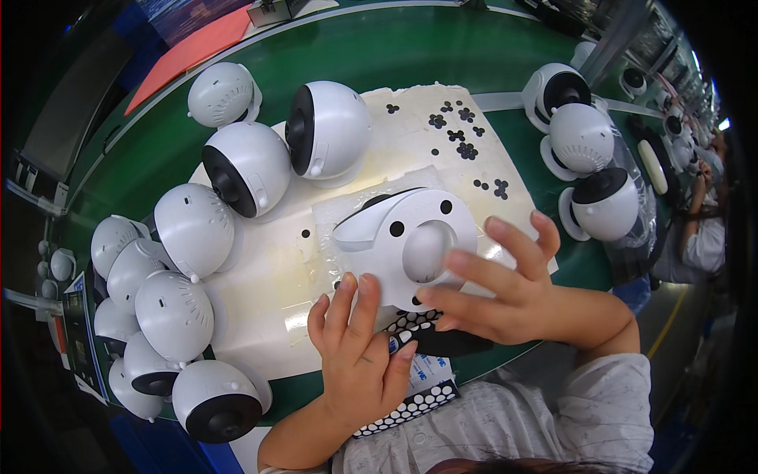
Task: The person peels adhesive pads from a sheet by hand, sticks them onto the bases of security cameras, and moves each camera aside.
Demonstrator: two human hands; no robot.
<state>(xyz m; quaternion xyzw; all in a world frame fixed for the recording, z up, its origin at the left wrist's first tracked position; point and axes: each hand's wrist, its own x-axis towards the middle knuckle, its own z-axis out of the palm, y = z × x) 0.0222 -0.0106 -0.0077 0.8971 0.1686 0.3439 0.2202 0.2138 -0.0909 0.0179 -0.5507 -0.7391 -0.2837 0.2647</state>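
Note:
A white dome-shaped camera lies on its side, its round white base (466, 237) turned up. Black round pads (396, 228) sit on the base around a hollow middle. My right hand (513, 296) is over the base's near right side, fingers spread, one fingertip at the pad nearest me. Between the thumb and a finger of my left hand (351, 367) is a black sticker sheet (414, 404) with rows of white dots. Two other left fingers stretch up to the base's near left edge. Part of the sheet is hidden by my hand.
Several white cameras (251, 166) stand along the left and far side, and more (580, 138) at the right. Under the work lies a clear bubble-wrap pad (328, 213) on a cream board (268, 332). Loose black dots (467, 150) are scattered on the board. A person (703, 213) sits far right.

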